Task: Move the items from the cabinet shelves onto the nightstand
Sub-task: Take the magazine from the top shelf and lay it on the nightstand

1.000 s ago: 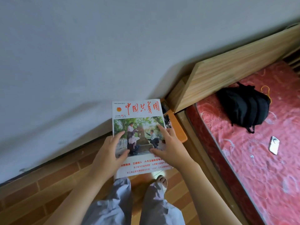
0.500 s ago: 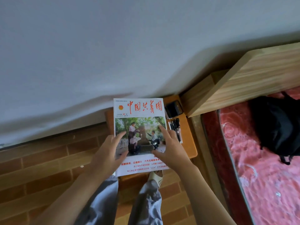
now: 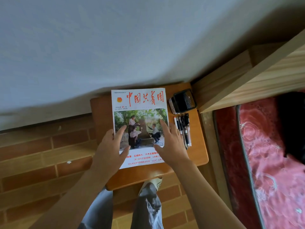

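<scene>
A magazine (image 3: 140,103) with a white cover, red characters and a photo of people lies flat over the orange-brown nightstand (image 3: 198,156), covering most of its top. My left hand (image 3: 109,151) holds the magazine's lower left edge, thumb and forefinger on the cover. My right hand (image 3: 173,146) holds the lower right edge the same way. Whether the magazine rests fully on the top I cannot tell. The cabinet is out of view.
Several pens (image 3: 184,129) lie on the nightstand's right side, a black mesh holder (image 3: 183,100) behind them. A wooden headboard (image 3: 264,70) and a bed with a red cover (image 3: 272,154) stand to the right, with a black bag (image 3: 293,123). A grey wall is behind.
The view has swung right and down, bringing the nightstand, pens and holder into full sight. The magazine has come in over the nightstand's top; both hands keep the same hold.
</scene>
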`<control>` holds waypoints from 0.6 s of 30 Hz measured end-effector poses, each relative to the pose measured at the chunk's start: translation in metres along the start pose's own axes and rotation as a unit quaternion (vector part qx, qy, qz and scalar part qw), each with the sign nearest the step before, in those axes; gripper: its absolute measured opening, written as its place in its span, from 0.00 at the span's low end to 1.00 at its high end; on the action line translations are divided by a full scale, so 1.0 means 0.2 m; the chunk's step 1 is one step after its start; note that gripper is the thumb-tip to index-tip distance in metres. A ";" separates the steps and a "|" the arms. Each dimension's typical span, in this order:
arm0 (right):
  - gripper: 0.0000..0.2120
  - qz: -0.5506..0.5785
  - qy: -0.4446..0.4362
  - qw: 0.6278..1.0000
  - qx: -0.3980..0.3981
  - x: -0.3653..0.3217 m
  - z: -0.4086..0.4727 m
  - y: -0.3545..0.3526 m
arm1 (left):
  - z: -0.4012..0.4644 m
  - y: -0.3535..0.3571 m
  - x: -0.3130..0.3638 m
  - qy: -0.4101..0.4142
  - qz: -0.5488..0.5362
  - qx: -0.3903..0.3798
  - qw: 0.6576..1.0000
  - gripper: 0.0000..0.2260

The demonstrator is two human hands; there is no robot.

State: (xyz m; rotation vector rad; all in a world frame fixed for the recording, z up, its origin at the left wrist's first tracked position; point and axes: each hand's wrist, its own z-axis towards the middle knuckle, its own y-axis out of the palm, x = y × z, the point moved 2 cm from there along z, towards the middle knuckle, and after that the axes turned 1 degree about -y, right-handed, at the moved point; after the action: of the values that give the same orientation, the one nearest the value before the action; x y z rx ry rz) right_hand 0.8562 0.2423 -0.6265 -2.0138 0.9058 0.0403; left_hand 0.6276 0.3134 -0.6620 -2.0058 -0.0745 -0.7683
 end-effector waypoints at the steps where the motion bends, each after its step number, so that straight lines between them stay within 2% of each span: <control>1: 0.44 -0.002 0.004 1.000 0.013 0.00 0.01 0.01 | 0.01 0.03 0.00 -0.001 0.013 -0.007 1.000 0.29; 4: 0.33 -0.027 0.004 0.998 0.065 0.02 0.02 0.05 | 0.01 0.08 -0.01 0.024 0.074 -0.049 0.996 0.28; 6: 0.29 -0.046 -0.009 0.995 0.090 0.03 0.02 0.07 | 0.01 0.10 -0.01 0.053 0.102 -0.059 0.992 0.28; 10: 0.35 -0.047 -0.059 0.995 0.068 0.06 0.00 0.12 | 0.04 0.07 -0.02 0.069 0.119 -0.062 0.989 0.27; 14: 0.37 -0.078 -0.133 0.988 0.025 0.08 0.01 0.16 | 0.07 0.01 -0.05 0.128 0.169 -0.082 0.974 0.28; 18: 0.39 -0.104 -0.158 0.982 -0.007 0.12 0.04 0.18 | 0.10 -0.03 -0.09 0.173 0.208 -0.097 0.958 0.27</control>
State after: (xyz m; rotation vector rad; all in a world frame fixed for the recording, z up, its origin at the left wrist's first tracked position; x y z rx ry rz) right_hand 0.8538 0.2226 -0.6667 -2.0325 0.4938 0.2432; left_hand 0.6207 0.3377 -0.6743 -1.9426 0.6295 -0.8603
